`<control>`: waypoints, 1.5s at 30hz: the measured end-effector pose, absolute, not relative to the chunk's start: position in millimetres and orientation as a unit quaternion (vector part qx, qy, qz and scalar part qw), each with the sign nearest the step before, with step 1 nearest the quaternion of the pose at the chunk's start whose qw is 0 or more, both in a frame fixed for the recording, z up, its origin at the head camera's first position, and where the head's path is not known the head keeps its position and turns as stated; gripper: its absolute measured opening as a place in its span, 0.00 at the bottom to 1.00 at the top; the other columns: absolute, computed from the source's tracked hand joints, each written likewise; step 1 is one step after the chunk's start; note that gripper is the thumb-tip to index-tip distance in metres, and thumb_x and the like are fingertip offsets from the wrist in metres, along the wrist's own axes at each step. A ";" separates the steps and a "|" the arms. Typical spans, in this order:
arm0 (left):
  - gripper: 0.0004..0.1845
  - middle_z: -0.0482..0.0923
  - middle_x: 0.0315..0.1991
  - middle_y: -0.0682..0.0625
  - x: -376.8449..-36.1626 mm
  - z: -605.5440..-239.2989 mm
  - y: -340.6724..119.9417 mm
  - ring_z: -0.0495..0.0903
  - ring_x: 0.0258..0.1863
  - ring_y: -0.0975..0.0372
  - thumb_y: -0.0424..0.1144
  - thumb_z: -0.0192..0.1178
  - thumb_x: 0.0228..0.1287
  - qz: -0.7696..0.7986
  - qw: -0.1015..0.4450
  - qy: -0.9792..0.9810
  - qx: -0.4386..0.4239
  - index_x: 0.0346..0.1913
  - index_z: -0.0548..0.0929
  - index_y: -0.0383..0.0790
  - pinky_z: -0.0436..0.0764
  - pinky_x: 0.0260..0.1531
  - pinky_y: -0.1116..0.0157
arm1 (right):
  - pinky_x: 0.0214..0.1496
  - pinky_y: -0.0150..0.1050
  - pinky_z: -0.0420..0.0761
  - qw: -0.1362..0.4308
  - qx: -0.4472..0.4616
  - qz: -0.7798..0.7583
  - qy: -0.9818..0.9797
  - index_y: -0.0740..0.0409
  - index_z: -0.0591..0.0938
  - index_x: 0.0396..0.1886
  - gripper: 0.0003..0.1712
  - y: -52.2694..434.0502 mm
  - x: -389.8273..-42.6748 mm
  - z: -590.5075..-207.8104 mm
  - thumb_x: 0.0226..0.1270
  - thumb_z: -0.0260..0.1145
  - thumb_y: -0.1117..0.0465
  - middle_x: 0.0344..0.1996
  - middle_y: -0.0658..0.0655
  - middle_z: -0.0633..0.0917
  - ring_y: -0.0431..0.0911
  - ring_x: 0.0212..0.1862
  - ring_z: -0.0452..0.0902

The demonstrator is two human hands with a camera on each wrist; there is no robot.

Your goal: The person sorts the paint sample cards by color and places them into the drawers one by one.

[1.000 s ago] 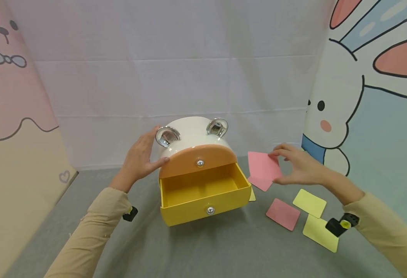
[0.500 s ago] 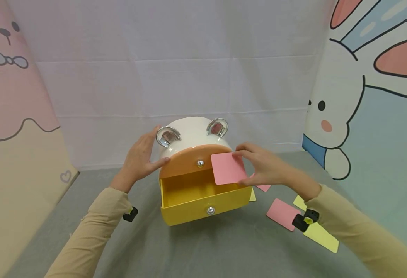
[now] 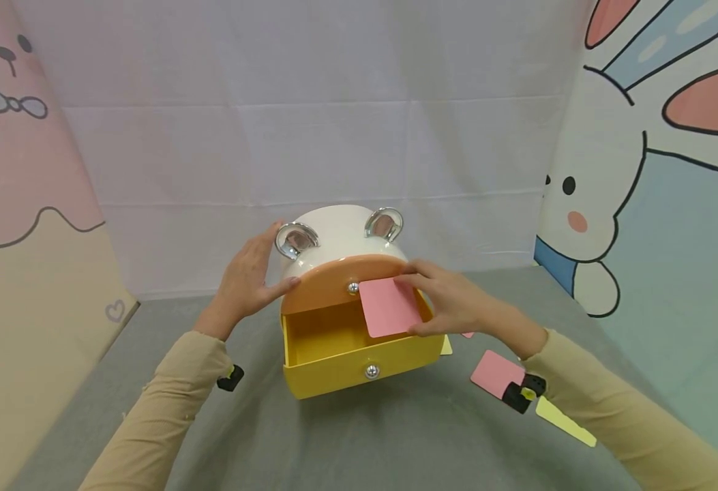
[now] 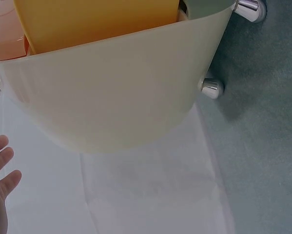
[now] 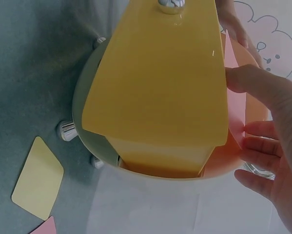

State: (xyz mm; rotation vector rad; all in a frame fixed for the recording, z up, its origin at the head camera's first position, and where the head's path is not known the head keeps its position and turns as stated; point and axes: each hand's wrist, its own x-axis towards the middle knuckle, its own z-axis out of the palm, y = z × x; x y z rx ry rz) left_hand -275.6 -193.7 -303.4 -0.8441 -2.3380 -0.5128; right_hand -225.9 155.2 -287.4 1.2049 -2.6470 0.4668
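Observation:
A rounded white box (image 3: 341, 228) with two silver ears stands on the table, its orange top drawer (image 3: 316, 288) closed. Below, the yellow drawer (image 3: 328, 374) is pulled out. My left hand (image 3: 245, 283) rests along the box's left side, thumb on the orange front; a few of its fingers show at the left wrist view's edge. My right hand (image 3: 451, 300) pinches a pink card (image 3: 388, 308) by its right edge, over the right half of the yellow drawer. In the right wrist view, the card (image 5: 237, 107) stands nearly edge-on between thumb and fingers.
Right of the box, another pink card (image 3: 490, 372) and a yellow card (image 3: 564, 423) lie on the grey table (image 3: 334, 443), partly covered by the right forearm and wrist camera. One more yellow card (image 5: 38, 178) lies beside the box. A white cloth (image 3: 328, 150) hangs behind.
My right hand has carried the pink card left from the table to over the yellow drawer, lowering it slightly in the last half second. The left hand and box have stayed put.

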 end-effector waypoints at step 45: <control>0.49 0.62 0.63 0.39 -276.9 -305.4 -193.7 0.64 0.59 0.47 0.70 0.47 0.54 -0.194 0.300 -0.879 -0.316 0.71 0.47 0.45 0.66 0.54 0.46 | 0.50 0.53 0.73 0.087 0.316 0.178 -0.928 0.59 0.73 0.55 0.38 236.1 -206.4 -312.9 0.47 0.71 0.44 0.52 0.57 0.74 0.52 0.52 0.71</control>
